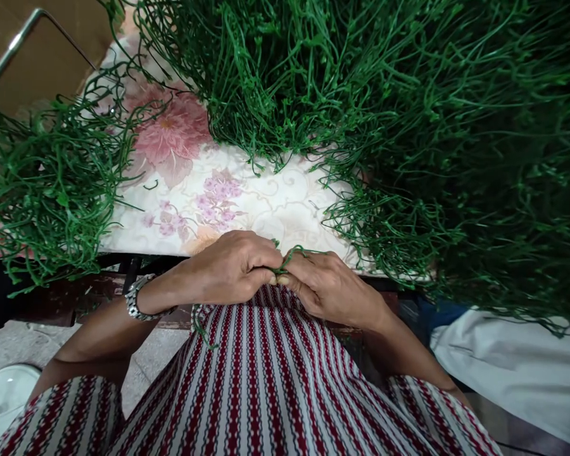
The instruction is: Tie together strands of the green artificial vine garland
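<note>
My left hand (235,266) and my right hand (330,282) meet at the front edge of the table, thumbs and fingertips almost touching. Pinched between them is a thin green plastic stem (294,252), which loops up over the fingers of my right hand. Its ends are mostly hidden by my fingers. A large heap of green branching plastic stems (285,82) lies beyond my hands and spreads to the right. To the left sits a smaller tangled pile of similar stems (57,190). Another green piece (201,329) hangs against my striped shirt below my left wrist.
A white floral cloth (275,190) covers the table, with a loose green scrap (151,185) on it. Back left stands a bent metal bar (16,41). A white round object (7,396) is low on the left. Pale fabric (508,361) lies at the lower right.
</note>
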{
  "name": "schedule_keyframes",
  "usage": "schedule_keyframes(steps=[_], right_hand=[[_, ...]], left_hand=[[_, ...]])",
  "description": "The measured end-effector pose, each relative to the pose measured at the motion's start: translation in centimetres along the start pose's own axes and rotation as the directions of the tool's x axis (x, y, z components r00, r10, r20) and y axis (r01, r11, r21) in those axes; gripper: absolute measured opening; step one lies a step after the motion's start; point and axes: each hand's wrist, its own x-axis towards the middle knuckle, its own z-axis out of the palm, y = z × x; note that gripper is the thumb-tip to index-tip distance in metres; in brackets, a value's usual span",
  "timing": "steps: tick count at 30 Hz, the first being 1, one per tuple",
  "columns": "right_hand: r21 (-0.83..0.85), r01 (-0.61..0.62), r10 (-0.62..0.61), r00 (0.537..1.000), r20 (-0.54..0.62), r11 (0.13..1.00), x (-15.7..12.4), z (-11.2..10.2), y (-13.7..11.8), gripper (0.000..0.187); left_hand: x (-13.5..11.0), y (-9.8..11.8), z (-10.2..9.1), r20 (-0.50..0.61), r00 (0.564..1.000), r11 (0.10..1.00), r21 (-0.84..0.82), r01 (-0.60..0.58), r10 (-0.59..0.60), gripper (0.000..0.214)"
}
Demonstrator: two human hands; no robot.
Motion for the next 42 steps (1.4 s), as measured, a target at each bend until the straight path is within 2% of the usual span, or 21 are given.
schedule_keyframes(steps=[3, 7, 10, 13, 15, 17, 19, 21, 22, 25, 28, 32, 35, 38, 40, 42], right_hand=[[0.053, 0.14, -0.141, 0.99, 0.019, 0.989, 0.0, 0.1, 0.7, 0.015], [0.219, 0.304, -0.323, 0.945, 0.058, 0.927, 0.5, -0.1, 1.4, 0.019], [0.302, 0.335, -0.382, 0.917, 0.111, 0.892, 0.7, -0.5, 1.5, 0.02], [0.316, 0.319, -0.396, 0.892, 0.22, 0.894, 0.3, -1.3, 1.6, 0.021], [0.302, 0.269, -0.344, 0.91, 0.23, 0.915, -0.1, -2.1, 1.7, 0.021], [0.273, 0.19, -0.225, 0.969, 0.103, 0.943, -0.4, -2.8, 1.8, 0.018], [0.262, 0.122, -0.093, 0.988, -0.121, 0.957, -0.3, -3.0, 1.8, 0.015], [0.266, 0.093, -0.003, 0.948, -0.317, 0.959, 0.3, -2.6, 1.7, 0.02], [0.271, 0.085, 0.025, 0.925, -0.378, 0.959, 0.7, -2.2, 1.6, 0.024], [0.27, 0.059, 0.072, 0.89, -0.45, 0.961, 1.7, -0.8, 1.3, 0.026], [0.273, 0.038, 0.091, 0.892, -0.443, 0.961, 1.9, 0.0, 1.0, 0.014], [0.225, -0.006, 0.095, 0.916, -0.389, 0.974, 1.5, 0.0, 0.5, 0.006], [0.237, 0.004, 0.081, 0.935, -0.346, 0.972, 1.2, -0.3, 0.4, 0.008], [0.344, 0.02, 0.088, 0.952, -0.294, 0.939, 1.1, -0.5, 0.8, 0.006], [0.408, 0.02, 0.113, 0.947, -0.299, 0.913, 1.1, -0.4, 1.1, 0.005], [0.409, 0.008, 0.144, 0.93, -0.339, 0.912, 1.1, -0.3, 1.4, 0.006]], left_hand=[[-0.1, -0.3, 0.1, 0.097, 0.99, 0.995, 0.009, -0.101, 0.1, 0.021], [0.0, 0.0, 0.1, 0.215, 0.961, 0.982, 0.03, -0.184, 0.174, 0.022], [0.1, 0.3, 0.1, 0.277, 0.941, 0.977, 0.034, -0.213, 0.195, 0.022], [-0.1, 0.3, -0.4, 0.334, 0.919, 0.977, -0.027, -0.213, 0.21, 0.024], [-0.3, -0.1, -1.0, 0.3, 0.934, 0.978, -0.13, -0.161, 0.194, 0.027], [-0.4, -0.5, -1.5, 0.183, 0.978, 0.964, -0.262, -0.054, 0.104, 0.026], [-0.2, -1.0, -1.6, 0.035, 0.998, 0.916, -0.396, 0.06, -0.05, 0.022], [0.2, -1.3, -1.1, -0.073, 0.983, 0.852, -0.513, 0.108, -0.168, 0.02], [0.5, -1.4, -0.7, -0.113, 0.973, 0.822, -0.559, 0.106, -0.202, 0.02], [1.2, -1.4, 0.6, -0.213, 0.948, 0.783, -0.62, 0.056, -0.237, 0.02], [1.4, -1.2, 1.4, -0.305, 0.927, 0.857, -0.514, 0.033, -0.219, 0.022], [1.0, -0.8, 1.1, -0.336, 0.941, 0.992, -0.123, -0.008, -0.034, 0.024], [0.8, -0.7, 0.5, -0.276, 0.959, 0.997, 0.053, -0.055, 0.068, 0.019], [0.8, -0.6, 0.4, -0.202, 0.976, 0.996, -0.022, -0.089, 0.083, 0.021], [0.8, -0.6, 0.7, -0.263, 0.962, 0.997, 0.002, -0.077, 0.075, 0.02], [0.7, -0.4, 1.3, -0.393, 0.914, 0.982, 0.184, -0.027, 0.099, 0.016]])
